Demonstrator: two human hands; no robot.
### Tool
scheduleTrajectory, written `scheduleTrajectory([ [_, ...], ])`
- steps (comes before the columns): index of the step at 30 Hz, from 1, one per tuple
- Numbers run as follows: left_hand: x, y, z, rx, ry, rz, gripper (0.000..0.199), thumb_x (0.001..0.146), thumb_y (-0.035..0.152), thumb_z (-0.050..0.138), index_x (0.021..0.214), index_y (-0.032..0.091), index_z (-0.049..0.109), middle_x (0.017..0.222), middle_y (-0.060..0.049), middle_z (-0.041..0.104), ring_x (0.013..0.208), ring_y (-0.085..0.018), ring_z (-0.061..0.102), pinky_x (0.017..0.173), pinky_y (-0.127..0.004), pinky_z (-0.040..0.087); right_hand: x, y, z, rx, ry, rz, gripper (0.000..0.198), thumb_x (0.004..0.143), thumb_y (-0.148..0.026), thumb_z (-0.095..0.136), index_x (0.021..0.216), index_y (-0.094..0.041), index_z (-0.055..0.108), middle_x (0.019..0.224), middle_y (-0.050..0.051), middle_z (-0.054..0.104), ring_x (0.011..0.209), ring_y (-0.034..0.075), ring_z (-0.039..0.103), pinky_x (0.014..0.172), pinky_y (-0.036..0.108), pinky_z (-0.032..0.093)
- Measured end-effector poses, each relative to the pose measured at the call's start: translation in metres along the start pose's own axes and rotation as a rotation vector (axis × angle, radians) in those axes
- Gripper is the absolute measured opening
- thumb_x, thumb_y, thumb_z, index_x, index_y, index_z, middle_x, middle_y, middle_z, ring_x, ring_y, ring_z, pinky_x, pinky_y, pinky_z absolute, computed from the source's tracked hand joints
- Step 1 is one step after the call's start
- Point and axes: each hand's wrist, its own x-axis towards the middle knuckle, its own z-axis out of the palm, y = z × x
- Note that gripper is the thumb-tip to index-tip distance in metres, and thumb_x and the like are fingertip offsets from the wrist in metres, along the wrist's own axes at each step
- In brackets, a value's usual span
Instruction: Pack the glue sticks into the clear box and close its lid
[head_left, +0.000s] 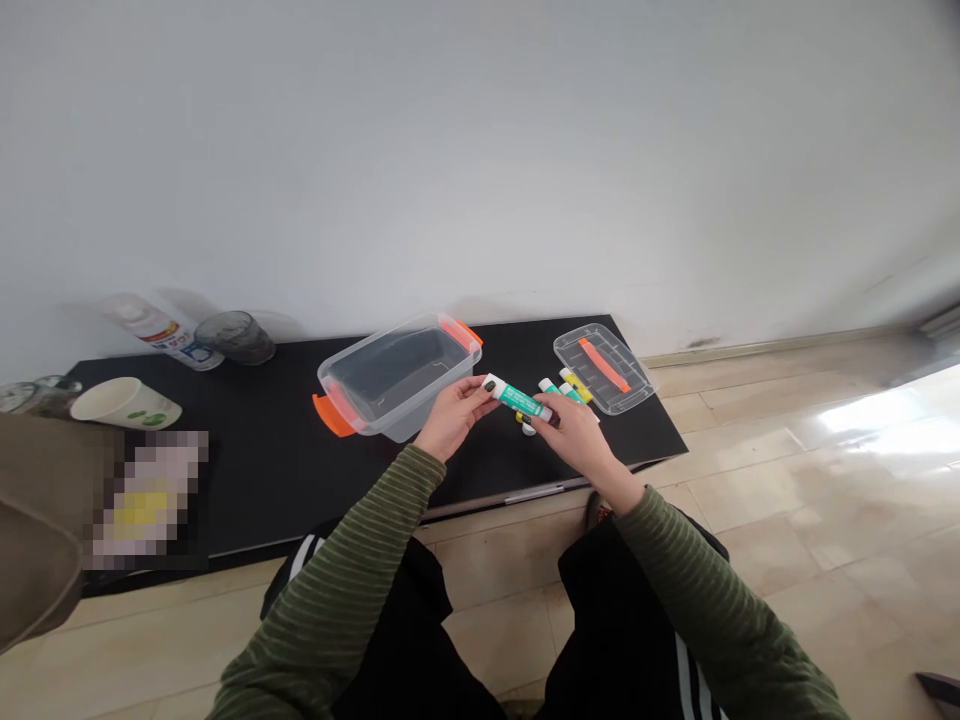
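Observation:
Between my two hands is a green and white glue stick, tilted above the front of the black table. My left hand grips its white upper end, and the fingers of my right hand close on the lower end. Several more green or yellow glue sticks lie just beyond my right hand, which partly hides them. A clear plastic box with orange latches stands without its lid, behind and left of my hands. Its clear lid with an orange handle rests at the table's right end.
On the left of the black table are a paper cup, a spray can, a dark glass and a glass jar. A brown cloth-like shape and a blurred patch fill the lower left. A wall runs behind.

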Motion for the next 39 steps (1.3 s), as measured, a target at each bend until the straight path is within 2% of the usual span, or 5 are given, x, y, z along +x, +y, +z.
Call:
scheduleTrajectory([
  [8, -0.001, 0.001, -0.003, 0.019, -0.018, 0.003, 0.032, 0.071, 0.028, 0.085, 0.096, 0.012, 0.071, 0.097, -0.006, 0.073, 0.093, -0.016, 0.069, 0.100, -0.037, 0.053, 0.000, 0.001, 0.004, 0.091, -0.003, 0.034, 0.030, 0.087, -0.028, 0.061, 0.116, -0.021, 0.068, 0.094, 0.002, 0.074, 0.081, 0.017, 0.067, 0.080, 0.028, 0.050],
  [16, -0.001, -0.004, -0.001, 0.100, -0.019, -0.037, 0.034, 0.074, 0.033, 0.082, 0.097, 0.013, 0.068, 0.095, -0.007, 0.071, 0.087, -0.016, 0.068, 0.090, -0.038, 0.056, 0.001, 0.007, 0.020, 0.486, -0.249, 0.233, 0.027, 0.089, -0.031, 0.062, 0.112, -0.018, 0.064, 0.080, 0.002, 0.072, 0.065, 0.014, 0.070, 0.059, 0.023, 0.054],
  [25, 0.031, -0.034, -0.023, 0.736, 0.180, -0.028, 0.025, 0.078, 0.038, 0.070, 0.089, 0.016, 0.066, 0.085, -0.007, 0.070, 0.076, -0.019, 0.066, 0.070, -0.032, 0.054, 0.013, 0.010, 0.004, -0.238, -0.226, 0.205, 0.025, 0.092, -0.039, 0.058, 0.107, -0.024, 0.072, 0.098, 0.005, 0.076, 0.098, 0.022, 0.069, 0.078, 0.027, 0.047],
  [33, 0.036, -0.031, -0.026, 1.532, 0.167, 0.127, 0.021, 0.089, 0.036, 0.055, 0.088, 0.019, 0.068, 0.089, -0.013, 0.073, 0.091, -0.029, 0.068, 0.079, -0.035, 0.048, 0.028, 0.052, -0.020, -0.405, -0.193, 0.418, 0.029, 0.093, -0.034, 0.053, 0.117, -0.025, 0.067, 0.112, 0.008, 0.072, 0.105, 0.026, 0.065, 0.077, 0.030, 0.046],
  [39, 0.026, -0.035, -0.020, 1.761, 0.164, 0.206, 0.025, 0.093, 0.031, 0.048, 0.106, 0.018, 0.065, 0.107, -0.016, 0.067, 0.105, -0.031, 0.063, 0.080, -0.036, 0.049, 0.032, 0.057, -0.016, -0.443, -0.213, 0.410, 0.028, 0.092, -0.028, 0.053, 0.116, -0.022, 0.066, 0.116, 0.011, 0.070, 0.106, 0.025, 0.065, 0.078, 0.030, 0.046],
])
